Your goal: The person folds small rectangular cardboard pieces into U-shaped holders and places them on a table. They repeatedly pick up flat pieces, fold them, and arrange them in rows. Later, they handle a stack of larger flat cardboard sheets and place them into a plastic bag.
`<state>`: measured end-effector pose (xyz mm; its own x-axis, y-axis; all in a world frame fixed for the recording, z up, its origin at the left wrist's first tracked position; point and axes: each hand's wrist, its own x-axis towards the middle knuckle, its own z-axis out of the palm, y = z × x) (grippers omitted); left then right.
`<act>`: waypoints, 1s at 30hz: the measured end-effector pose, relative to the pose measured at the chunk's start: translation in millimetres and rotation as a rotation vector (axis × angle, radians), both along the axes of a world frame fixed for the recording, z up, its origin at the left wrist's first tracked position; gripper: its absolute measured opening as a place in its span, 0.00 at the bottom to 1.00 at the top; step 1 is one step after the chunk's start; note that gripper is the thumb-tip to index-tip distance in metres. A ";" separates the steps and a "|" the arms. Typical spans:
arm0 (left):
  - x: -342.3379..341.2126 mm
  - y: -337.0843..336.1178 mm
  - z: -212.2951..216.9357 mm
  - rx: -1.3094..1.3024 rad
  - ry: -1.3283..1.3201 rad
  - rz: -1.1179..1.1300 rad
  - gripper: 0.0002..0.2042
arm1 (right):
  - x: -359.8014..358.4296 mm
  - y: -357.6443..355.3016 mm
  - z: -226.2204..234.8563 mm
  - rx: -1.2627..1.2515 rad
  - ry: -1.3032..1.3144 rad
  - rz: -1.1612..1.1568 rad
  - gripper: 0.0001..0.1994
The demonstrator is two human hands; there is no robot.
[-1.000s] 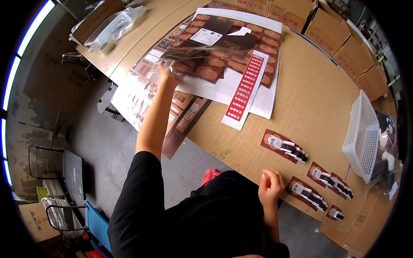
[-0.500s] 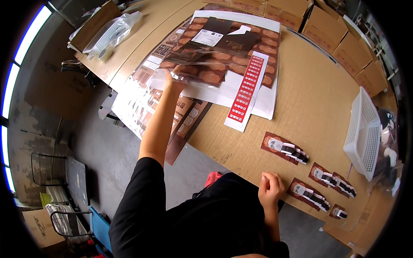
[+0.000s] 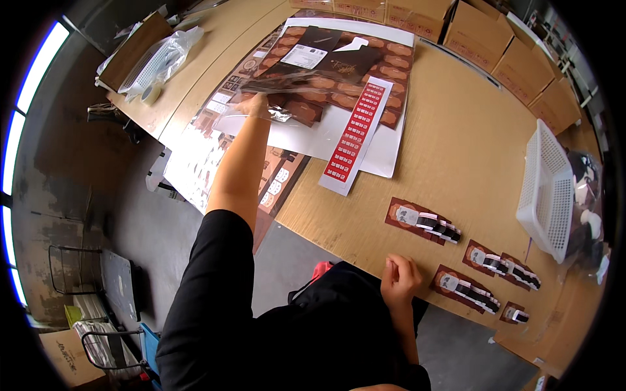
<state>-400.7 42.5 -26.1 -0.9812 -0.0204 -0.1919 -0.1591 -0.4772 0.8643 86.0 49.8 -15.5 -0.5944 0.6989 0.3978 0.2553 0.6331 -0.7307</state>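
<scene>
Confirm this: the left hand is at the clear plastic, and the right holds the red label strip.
Wrong about the right hand: the head view shows it curled near the table edge, apart from the red label strip. The left hand is at the clear plastic.

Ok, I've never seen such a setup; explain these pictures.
No machine here, just a person's two bare hands. A fisheye camera worn on the head looks down, so straight edges bend. On the wooden table lie brown printed sheets, a white strip with red labels, and small brown cards with black-and-white pieces; a white basket sits toward the right. The left hand is at the clear plastic over the sheets; whether it grips it is unclear. The right hand, loosely curled by the table's near edge, shows nothing held.
</scene>
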 end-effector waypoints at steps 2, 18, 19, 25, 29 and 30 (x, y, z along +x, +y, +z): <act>-3.2 -2.1 2.1 0.054 -0.021 -0.054 0.26 | -22.2 0.1 4.9 0.175 0.055 0.086 0.07; 70.8 -21.3 11.4 -0.470 0.032 0.279 0.37 | -175.9 26.0 -14.5 0.418 -0.263 0.135 0.15; 74.2 -27.7 15.9 -0.541 0.045 0.302 0.37 | -176.0 27.6 -15.3 0.411 -0.256 0.112 0.15; 49.6 -61.3 10.1 -0.555 0.139 0.298 0.35 | -167.7 30.8 -6.1 0.430 -0.244 0.097 0.17; 60.0 -64.0 8.0 -0.379 0.190 0.261 0.34 | -161.6 28.2 -1.7 0.495 -0.041 0.199 0.15; 61.7 -61.6 8.9 -0.295 0.159 0.313 0.33 | -161.4 27.5 -3.9 0.515 0.050 0.267 0.14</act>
